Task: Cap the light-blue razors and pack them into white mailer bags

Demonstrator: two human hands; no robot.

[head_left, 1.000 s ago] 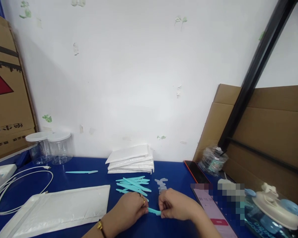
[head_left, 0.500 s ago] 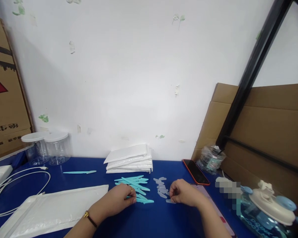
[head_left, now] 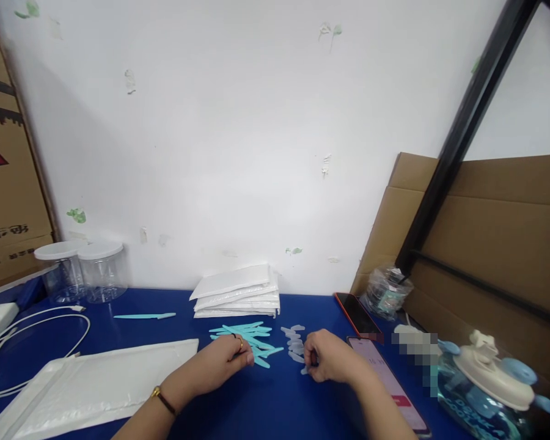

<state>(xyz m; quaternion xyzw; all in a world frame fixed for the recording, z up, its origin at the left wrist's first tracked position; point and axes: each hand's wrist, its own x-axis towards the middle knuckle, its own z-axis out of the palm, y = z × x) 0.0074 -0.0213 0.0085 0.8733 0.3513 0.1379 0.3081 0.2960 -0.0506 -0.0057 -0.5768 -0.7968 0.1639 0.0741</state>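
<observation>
Several turquoise plastic sticks, shaped like slim razors, lie in a loose pile point(head_left: 263, 350) on the blue table point(head_left: 256, 409). My left hand point(head_left: 229, 360) is at the pile's near left side, fingers closed together; what they hold, if anything, is hidden. Small translucent caps point(head_left: 295, 346) form a rough column right of the pile. My right hand point(head_left: 325, 356) is pinched at the near right end of that column, with one pale cap partly showing under its fingertips. A single turquoise stick point(head_left: 145, 316) lies apart at the back left.
A stack of white padded envelopes point(head_left: 236, 292) stands by the wall, and another envelope point(head_left: 101, 388) lies at left. Clear jars point(head_left: 103, 275) and a white cable point(head_left: 88, 330) are further left. Two phones point(head_left: 358, 315), a wrapped item point(head_left: 387, 293) and a water bottle point(head_left: 490, 391) are at right.
My right hand has moved slightly left, and the cap at its fingertips has shifted with it. Sticks beside my left hand have changed position. The view has shifted slightly.
</observation>
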